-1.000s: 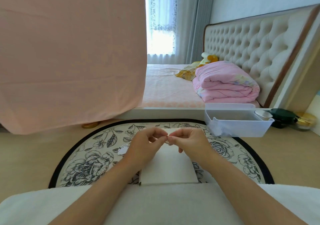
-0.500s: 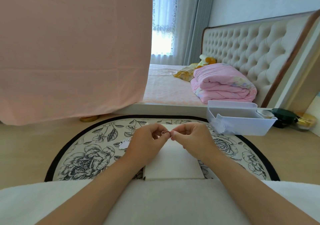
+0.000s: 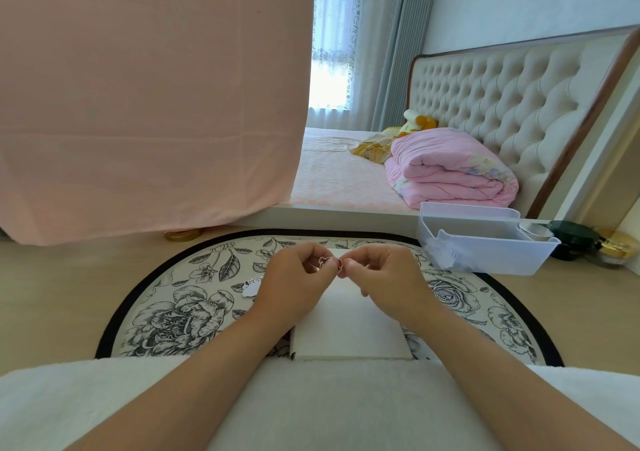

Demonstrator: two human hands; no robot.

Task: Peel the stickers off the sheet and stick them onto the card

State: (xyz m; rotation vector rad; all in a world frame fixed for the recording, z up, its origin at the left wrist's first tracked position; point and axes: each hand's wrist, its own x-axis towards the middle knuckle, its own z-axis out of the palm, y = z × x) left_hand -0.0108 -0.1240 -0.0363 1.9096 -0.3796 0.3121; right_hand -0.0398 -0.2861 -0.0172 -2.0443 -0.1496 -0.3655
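Note:
A plain white card (image 3: 349, 326) lies on the flowered rug in front of me, its far end hidden under my hands. Above it, my left hand (image 3: 294, 280) and my right hand (image 3: 384, 277) meet fingertip to fingertip. Between them is a tiny reddish sticker piece (image 3: 325, 262), pinched by my left fingers, and another small bit (image 3: 340, 265) at my right fingertips. A small white cut-out piece (image 3: 252, 286) lies on the rug just left of my left wrist.
The oval rug (image 3: 180, 298) has a black border. A clear plastic bin (image 3: 485, 242) stands at its right rear, with dark and gold jars (image 3: 588, 242) beyond. A pink hanging cloth (image 3: 138, 104) fills the left. A bed with a folded pink quilt (image 3: 450, 170) lies behind.
My fingertips have drawn slightly apart, with the small sticker piece now showing between them. The view has shifted a little; both hands stay above the card.

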